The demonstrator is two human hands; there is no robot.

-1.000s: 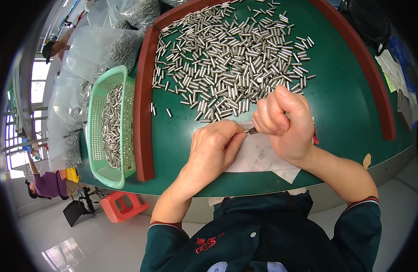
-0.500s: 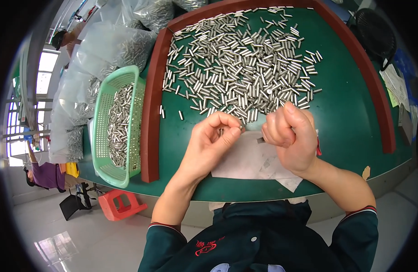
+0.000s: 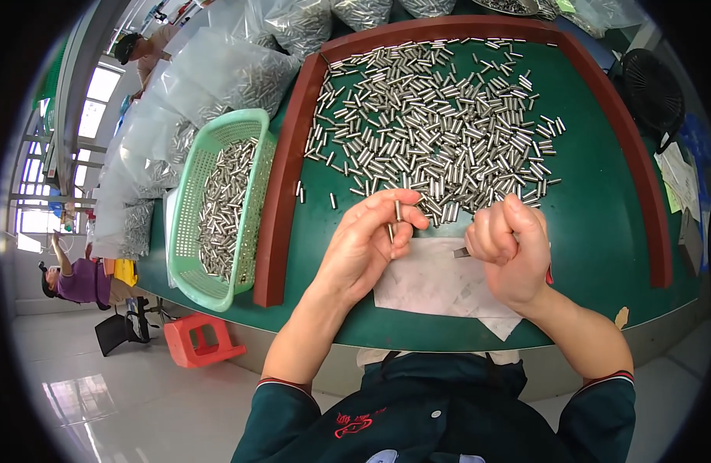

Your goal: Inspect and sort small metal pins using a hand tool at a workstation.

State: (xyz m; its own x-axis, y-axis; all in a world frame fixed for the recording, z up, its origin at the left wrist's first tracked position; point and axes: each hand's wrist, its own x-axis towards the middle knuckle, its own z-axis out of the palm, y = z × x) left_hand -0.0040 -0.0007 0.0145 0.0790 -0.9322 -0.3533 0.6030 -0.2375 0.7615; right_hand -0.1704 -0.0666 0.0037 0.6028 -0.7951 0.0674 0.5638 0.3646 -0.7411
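Note:
Between the fingers of my left hand are a couple of short metal pins, the fingers curled and the palm turned upward. My right hand is a fist around a tool whose flat grey tip sticks out toward the left hand; the rest is mostly hidden, with a bit of red showing behind the wrist. Both hands hover over a whitish cloth on the green table. Just beyond them spreads a big heap of similar metal pins.
A dark red raised border frames the table. To its left stands a green basket with pins. Clear bags of pins line the far left. A black fan and papers are at right. A red stool and other people are leftward.
My left hand has opened its grip a little and turned, so the pins between its fingers now show. The right fist keeps its hold. The whole view has shifted slightly.

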